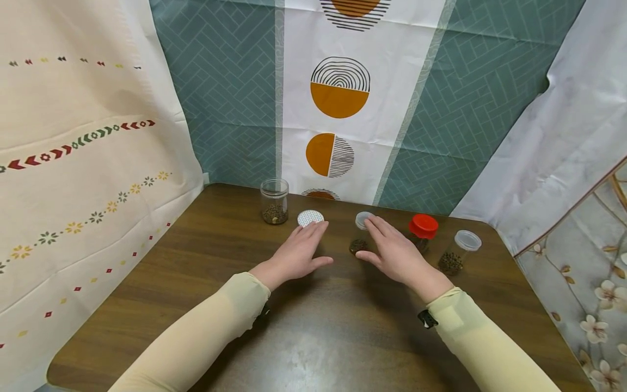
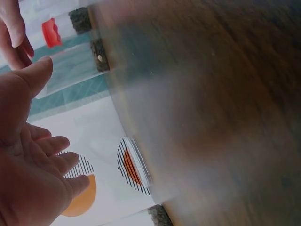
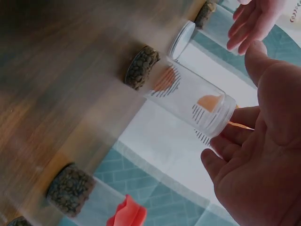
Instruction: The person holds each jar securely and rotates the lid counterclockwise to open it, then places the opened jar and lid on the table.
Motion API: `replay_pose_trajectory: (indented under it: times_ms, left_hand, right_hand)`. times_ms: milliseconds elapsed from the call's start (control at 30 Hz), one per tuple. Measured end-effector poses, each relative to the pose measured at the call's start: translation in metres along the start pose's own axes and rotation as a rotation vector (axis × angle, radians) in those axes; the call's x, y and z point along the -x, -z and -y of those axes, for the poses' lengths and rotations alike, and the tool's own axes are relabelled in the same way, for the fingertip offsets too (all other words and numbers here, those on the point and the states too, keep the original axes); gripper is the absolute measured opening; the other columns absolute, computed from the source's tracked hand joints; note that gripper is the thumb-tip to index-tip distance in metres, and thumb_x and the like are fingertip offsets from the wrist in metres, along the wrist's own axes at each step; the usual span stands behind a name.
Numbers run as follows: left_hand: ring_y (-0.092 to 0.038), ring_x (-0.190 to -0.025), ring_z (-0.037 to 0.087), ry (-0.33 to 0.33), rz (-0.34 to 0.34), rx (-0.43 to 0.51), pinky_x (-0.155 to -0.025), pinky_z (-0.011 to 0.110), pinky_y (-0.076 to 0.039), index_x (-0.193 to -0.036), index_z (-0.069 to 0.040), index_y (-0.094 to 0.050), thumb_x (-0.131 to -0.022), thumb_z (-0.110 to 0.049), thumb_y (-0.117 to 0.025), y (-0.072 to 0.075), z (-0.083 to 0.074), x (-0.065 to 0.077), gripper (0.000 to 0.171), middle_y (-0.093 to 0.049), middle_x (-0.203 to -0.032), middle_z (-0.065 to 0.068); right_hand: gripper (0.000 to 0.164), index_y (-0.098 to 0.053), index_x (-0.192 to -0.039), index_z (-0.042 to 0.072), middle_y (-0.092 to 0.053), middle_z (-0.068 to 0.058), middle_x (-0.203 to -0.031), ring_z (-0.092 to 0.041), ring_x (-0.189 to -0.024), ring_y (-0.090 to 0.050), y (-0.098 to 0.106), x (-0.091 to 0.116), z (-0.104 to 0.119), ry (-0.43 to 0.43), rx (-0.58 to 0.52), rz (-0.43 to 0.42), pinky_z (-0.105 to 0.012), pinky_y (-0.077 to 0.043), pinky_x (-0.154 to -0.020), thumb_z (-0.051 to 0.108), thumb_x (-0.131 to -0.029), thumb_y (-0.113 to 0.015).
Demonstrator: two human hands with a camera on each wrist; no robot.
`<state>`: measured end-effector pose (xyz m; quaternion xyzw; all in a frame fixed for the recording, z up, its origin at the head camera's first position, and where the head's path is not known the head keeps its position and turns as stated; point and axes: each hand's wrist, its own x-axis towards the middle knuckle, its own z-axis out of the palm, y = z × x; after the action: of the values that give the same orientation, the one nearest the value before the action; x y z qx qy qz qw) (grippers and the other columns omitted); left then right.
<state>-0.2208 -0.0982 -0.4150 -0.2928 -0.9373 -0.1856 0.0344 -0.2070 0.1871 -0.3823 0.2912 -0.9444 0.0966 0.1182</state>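
My left hand (image 1: 300, 253), fingers extended and thumb apart, hovers above the table just in front of a round patterned lid (image 1: 308, 216). In the left wrist view that lid (image 2: 137, 162) lies beyond the fingers, and the left hand (image 2: 35, 160) holds nothing. My right hand (image 1: 394, 250) is beside a clear jar (image 1: 359, 246) with a translucent lid and brown pellets at its bottom. From the right wrist, its relaxed fingers (image 3: 229, 146) appear close to the jar's top (image 3: 220, 117); whether they touch cannot be told.
An uncapped clear jar (image 1: 274, 198) with brown pellets stands at the back left. To the right are a red-lidded jar (image 1: 423, 226), partly behind the right hand, and a jar with a whitish lid (image 1: 459, 250). Curtains hang behind the wooden table (image 1: 206, 256).
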Motion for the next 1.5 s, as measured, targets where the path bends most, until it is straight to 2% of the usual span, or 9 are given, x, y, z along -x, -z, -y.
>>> replay_pose_trajectory:
  times_ms: [167,400,800,1100,1333,1500]
  left_hand:
    - [-0.029,-0.164,0.04,0.009,0.002,0.024,-0.132,0.059,-0.02,-0.173,0.0,-0.028,-0.107,-0.043,-0.075,0.001,0.001,0.001,0.092,-0.032,-0.177,0.018]
    - [-0.029,-0.164,0.035,0.036,0.025,0.043,-0.132,0.057,-0.02,-0.174,-0.003,-0.026,-0.106,-0.049,-0.074,-0.001,0.003,0.002,0.094,-0.031,-0.178,0.017]
    - [-0.031,-0.164,0.033,0.072,0.046,0.156,-0.132,0.055,-0.022,-0.174,-0.003,-0.024,-0.105,-0.044,-0.078,-0.01,0.006,-0.002,0.097,-0.031,-0.178,0.016]
    - [-0.037,-0.16,0.039,0.13,0.08,0.226,-0.128,0.06,-0.029,-0.174,-0.005,-0.027,-0.101,-0.042,-0.083,-0.012,0.005,-0.009,0.1,-0.033,-0.177,0.017]
    - [-0.045,-0.155,0.038,0.143,0.105,0.311,-0.124,0.056,-0.038,-0.171,-0.001,-0.031,-0.101,-0.039,-0.084,-0.016,0.007,-0.017,0.096,-0.043,-0.171,0.02]
    - [-0.053,-0.149,0.036,0.169,0.125,0.37,-0.12,0.055,-0.043,-0.169,-0.006,-0.038,-0.102,-0.038,-0.083,-0.017,0.008,-0.022,0.087,-0.054,-0.164,0.017]
  right_hand:
    - [0.088,-0.042,-0.164,-0.008,-0.04,-0.027,-0.171,-0.046,-0.157,-0.04,-0.001,0.0,0.006,0.012,-0.014,0.011,-0.061,-0.041,-0.12,0.042,-0.102,-0.081]
    - [0.089,-0.041,-0.166,-0.006,-0.038,-0.025,-0.173,-0.044,-0.158,-0.038,-0.001,0.001,0.016,0.034,-0.041,0.024,-0.06,-0.041,-0.121,0.042,-0.102,-0.081]
    - [0.089,-0.042,-0.166,-0.005,-0.039,-0.024,-0.173,-0.042,-0.158,-0.04,-0.006,0.001,0.027,0.106,-0.081,0.007,-0.059,-0.043,-0.119,0.042,-0.101,-0.082]
    - [0.088,-0.042,-0.166,-0.003,-0.038,-0.023,-0.173,-0.04,-0.158,-0.041,-0.006,0.002,0.03,0.134,-0.125,0.009,-0.057,-0.047,-0.116,0.041,-0.102,-0.082]
    - [0.088,-0.042,-0.167,-0.003,-0.038,-0.023,-0.174,-0.04,-0.158,-0.042,-0.006,0.005,0.032,0.157,-0.138,0.017,-0.058,-0.049,-0.114,0.041,-0.102,-0.082]
    - [0.087,-0.043,-0.166,-0.003,-0.038,-0.024,-0.173,-0.04,-0.156,-0.044,-0.006,0.005,0.032,0.169,-0.144,0.011,-0.058,-0.05,-0.113,0.041,-0.101,-0.082]
